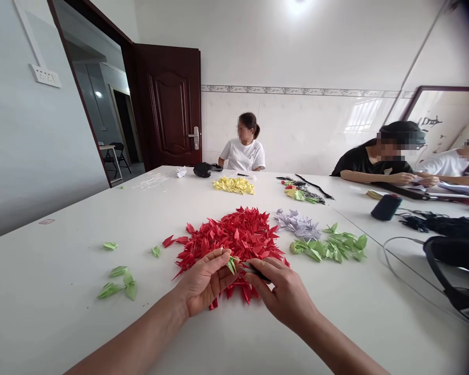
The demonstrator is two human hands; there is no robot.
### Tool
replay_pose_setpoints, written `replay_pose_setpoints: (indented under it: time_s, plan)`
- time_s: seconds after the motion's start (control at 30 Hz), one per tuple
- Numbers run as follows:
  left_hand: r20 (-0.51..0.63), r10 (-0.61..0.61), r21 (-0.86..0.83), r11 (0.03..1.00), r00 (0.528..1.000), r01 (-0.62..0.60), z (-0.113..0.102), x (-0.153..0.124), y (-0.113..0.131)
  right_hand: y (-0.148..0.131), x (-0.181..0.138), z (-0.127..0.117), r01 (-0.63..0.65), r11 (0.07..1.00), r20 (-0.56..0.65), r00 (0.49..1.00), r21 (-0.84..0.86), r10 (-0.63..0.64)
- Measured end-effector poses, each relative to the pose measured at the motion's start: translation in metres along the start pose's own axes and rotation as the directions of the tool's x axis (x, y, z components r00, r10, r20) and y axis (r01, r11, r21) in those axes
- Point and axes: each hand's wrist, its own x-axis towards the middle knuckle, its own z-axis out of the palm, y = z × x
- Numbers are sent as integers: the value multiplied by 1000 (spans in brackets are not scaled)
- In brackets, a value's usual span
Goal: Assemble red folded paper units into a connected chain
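My left hand (209,281) pinches a green folded paper crane (231,265) between thumb and fingertips. In my right hand (279,286) is a small black-handled tool (258,272) with a greyish metal tip; its exact kind is partly hidden by my fingers. The tip points at the green crane, and I cannot tell whether they touch. Both hands hover over the near side of a big pile of red folded paper cranes (238,234). Left of my hands lie several loose green cranes (130,285).
Purple cranes (298,224) and green cranes (336,246) lie right of the red pile, yellow ones (233,185) farther back. A black thread spool (386,207) and headphones (453,281) with a cable are at right. Three people sit around the white table (62,260).
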Motion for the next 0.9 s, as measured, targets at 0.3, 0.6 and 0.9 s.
replay_pose_setpoints:
  time_s: [0.3, 0.6, 0.9]
  plan:
    - [6, -44, 44, 998, 999, 44, 0, -1, -8, 0, 0, 3, -10, 999, 97, 995, -48, 14]
    - [9, -39, 98, 994, 999, 38, -1, 1, -8, 3, 0, 6, -26, 995, 110, 993, -94, 36]
    - [22, -22, 120, 993, 1000, 19, -1, 1, -8, 2, -2, 6, -30, 996, 97, 995, -79, 37]
